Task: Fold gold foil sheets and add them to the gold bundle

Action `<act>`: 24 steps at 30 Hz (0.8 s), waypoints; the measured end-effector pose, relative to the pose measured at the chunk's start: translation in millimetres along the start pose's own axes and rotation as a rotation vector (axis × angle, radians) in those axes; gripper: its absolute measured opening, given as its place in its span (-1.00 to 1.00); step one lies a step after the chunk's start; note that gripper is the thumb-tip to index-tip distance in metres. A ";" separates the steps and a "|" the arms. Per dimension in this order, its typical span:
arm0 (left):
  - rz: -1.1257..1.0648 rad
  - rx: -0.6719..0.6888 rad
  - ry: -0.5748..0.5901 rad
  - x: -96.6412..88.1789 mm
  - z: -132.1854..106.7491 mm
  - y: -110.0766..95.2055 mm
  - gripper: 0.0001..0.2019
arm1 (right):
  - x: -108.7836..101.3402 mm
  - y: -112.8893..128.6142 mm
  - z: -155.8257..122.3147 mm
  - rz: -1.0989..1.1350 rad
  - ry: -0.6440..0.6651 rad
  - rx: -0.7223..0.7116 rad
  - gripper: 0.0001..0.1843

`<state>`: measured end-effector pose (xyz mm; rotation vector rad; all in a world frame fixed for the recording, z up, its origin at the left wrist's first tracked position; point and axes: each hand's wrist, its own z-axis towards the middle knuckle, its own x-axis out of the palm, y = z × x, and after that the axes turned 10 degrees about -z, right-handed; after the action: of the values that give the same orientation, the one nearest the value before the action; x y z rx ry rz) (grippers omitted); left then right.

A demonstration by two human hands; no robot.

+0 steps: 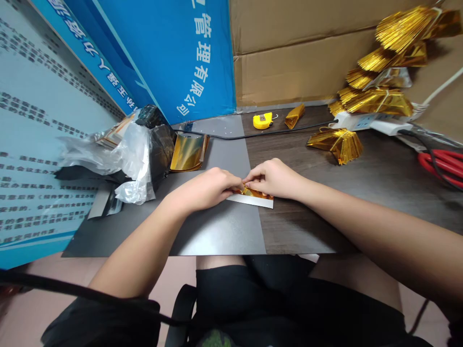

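Note:
A strip of gold foil paper (253,196) with a white underside lies on the table, partly folded. My left hand (206,189) and my right hand (271,179) meet above it, and the fingertips of both pinch its upper edge. The hands hide most of the strip. Under the strip and my left hand lies a grey mat (217,231). A stack of gold foil sheets (188,152) stands beyond my left hand, and a small folded gold piece (294,116) lies beyond my right hand.
Pleated gold foil fans (334,146) lie right of my right hand, with more piled on a power strip (372,121). A yellow tape measure (262,120) and black cable lie behind. Plastic bags (132,161) sit left; red cables (439,164) lie right.

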<state>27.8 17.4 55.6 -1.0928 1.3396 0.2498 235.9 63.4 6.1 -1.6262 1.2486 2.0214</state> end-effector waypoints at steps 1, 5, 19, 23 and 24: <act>0.000 0.001 0.000 0.2 0.0 0.0 -0.77 | 0.2 -0.5 0.0 -0.005 -0.006 -0.013 -0.77; 0.021 -0.014 0.006 1.0 0.1 0.1 -0.78 | 0.7 -1.7 0.2 -0.044 -0.028 -0.036 -0.78; 0.098 -0.003 0.030 2.6 -1.0 -1.5 -0.75 | 4.6 10.5 0.4 -0.072 -0.060 0.061 -0.82; 0.094 0.035 0.039 0.0 -1.6 0.0 -0.74 | 6.9 11.1 -0.2 -0.067 -0.065 0.010 -0.73; 0.093 0.034 0.031 -1.0 -1.8 0.7 -0.74 | 7.3 10.6 -0.4 -0.072 -0.066 0.001 -0.73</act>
<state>25.8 16.9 56.4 -1.0111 1.4193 0.2781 226.6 54.5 4.4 -1.5680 1.1510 2.0139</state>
